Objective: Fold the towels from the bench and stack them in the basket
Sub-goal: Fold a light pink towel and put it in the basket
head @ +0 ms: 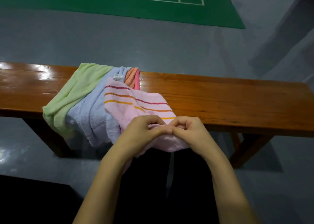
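A pink towel [129,104] with red, orange and yellow stripes lies on top of a heap on the wooden bench [229,101]. Its near edge hangs over the bench's front. My left hand [144,132] and my right hand [190,132] meet at that edge, thumbs touching, and both pinch the pink cloth with curled fingers. Under the pink towel lie a light blue towel [91,118] and a pale green towel [74,91], both draped over the front edge. An orange towel [131,76] peeks out at the back of the heap. No basket is in view.
The bench runs across the view on a grey floor, with bare wood to the right of the heap and at the far left. A green court mat [119,2] with white lines lies beyond. My dark-clothed legs fill the bottom middle.
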{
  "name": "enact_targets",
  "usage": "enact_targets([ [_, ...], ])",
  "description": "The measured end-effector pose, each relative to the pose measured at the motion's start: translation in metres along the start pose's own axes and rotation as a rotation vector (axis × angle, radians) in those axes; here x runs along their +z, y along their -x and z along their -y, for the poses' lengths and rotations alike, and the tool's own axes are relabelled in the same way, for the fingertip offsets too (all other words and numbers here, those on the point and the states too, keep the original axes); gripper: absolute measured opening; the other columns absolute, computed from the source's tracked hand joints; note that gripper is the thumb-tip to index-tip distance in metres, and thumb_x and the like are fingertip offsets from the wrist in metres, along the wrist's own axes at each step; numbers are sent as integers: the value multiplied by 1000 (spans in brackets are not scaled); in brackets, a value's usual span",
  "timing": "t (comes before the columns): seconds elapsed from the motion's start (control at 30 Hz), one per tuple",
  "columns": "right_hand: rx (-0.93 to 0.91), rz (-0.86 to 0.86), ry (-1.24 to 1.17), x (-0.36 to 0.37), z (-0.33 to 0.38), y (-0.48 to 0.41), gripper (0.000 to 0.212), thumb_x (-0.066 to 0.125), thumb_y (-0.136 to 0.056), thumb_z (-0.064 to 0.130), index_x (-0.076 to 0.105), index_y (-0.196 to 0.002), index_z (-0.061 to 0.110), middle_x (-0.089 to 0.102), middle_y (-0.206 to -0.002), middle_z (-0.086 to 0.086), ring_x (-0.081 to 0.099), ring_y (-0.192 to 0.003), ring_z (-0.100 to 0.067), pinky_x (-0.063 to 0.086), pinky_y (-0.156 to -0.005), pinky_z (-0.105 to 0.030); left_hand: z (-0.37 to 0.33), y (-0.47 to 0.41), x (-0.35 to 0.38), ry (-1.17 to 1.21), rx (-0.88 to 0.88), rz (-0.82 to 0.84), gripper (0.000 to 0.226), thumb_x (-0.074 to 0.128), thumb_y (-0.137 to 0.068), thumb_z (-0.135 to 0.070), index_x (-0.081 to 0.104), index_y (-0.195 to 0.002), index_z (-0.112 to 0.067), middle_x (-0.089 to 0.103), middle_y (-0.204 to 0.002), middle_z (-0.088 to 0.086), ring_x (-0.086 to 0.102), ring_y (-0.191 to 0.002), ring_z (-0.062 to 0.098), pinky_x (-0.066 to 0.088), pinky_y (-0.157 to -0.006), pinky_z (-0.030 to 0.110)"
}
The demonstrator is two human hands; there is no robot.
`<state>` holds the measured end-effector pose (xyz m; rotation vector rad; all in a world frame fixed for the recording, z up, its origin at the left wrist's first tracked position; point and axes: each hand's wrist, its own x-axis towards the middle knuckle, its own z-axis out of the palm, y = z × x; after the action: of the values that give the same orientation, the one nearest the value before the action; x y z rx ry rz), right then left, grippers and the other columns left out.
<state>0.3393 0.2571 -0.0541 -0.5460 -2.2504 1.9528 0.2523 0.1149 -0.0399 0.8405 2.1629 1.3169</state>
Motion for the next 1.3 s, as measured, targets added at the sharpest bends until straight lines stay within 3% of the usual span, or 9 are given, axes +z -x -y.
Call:
enact_targets([
  [0.3,19,-21,42,-20,12,6,8,75,-80,14,72,-77,7,56,-64,-6,47,-51,-4,36,-47,-18,27,7,-51,-94,-1,-457,16,74,-80,-20,64,-68,-25,65,-74,-13,56,-74,-6,39,-74,9],
  [0.47,-68,-14,8,-6,14,3,7,70,-83,10,69,-76,9,63,-74,-2,54,-68,-4,43,-62,-17,7,6,-28,18,61,-191,35,69,-84,-18,60,-112,-38,61,-118,-18,55,-97,-6,39,-94,13],
  [0.57,-70,-3,-47,0,15,2,12,69,-83,6,69,-73,14,67,-72,5,58,-70,-3,44,-64,-16,-6,2,-3,96,91,22,35,70,-84,-25,59,-112,-42,65,-110,-21,56,-106,-8,40,-93,10],
  [0.73,-4,-54,-1,-11,13,6,9,76,-77,18,72,-69,15,68,-71,-12,59,-68,-10,46,-64,-28,-1,-3,4,-124,102,-174,15,79,-74,-25,65,-67,-22,65,-70,-6,55,-71,1,39,-65,14],
  [0.9,1,-77,-57,-22,16,10,4,73,-79,6,70,-78,4,64,-65,2,55,-58,1,42,-53,-12,5,0,-20,-164,94,-406,22,76,-77,-21,60,-64,-30,62,-66,-17,54,-69,-3,37,-67,9],
  [1.0,-70,-130,-64,-28,15,10,8,68,-82,3,69,-75,5,63,-65,6,55,-59,1,41,-53,-12,15,2,-35,-241,51,-468,18,74,-79,-24,60,-68,-25,63,-71,-11,54,-73,2,39,-70,20],
  [1.1,-101,-108,-103,-20,18,8,11,67,-84,3,68,-74,7,64,-67,5,57,-63,-1,44,-56,-15,11,1,-28,-235,68,-337,13,72,-81,-21,63,-86,-28,64,-90,-12,57,-88,2,41,-80,20],
  [1.2,-126,-49,-79,-8,19,6,9,72,-80,8,70,-73,13,67,-71,3,59,-71,-6,45,-66,-19,-4,0,-6,-78,131,-79,46,71,-81,-12,57,-118,-36,62,-108,-20,50,-103,-16,34,-88,2],
  [1.3,-115,-41,-66,-7,17,7,8,73,-80,8,72,-74,12,69,-72,-1,60,-73,-8,45,-69,-21,-8,-1,8,-105,142,-40,12,69,-83,-13,69,-92,-22,68,-85,-13,59,-84,-4,44,-79,14],
])
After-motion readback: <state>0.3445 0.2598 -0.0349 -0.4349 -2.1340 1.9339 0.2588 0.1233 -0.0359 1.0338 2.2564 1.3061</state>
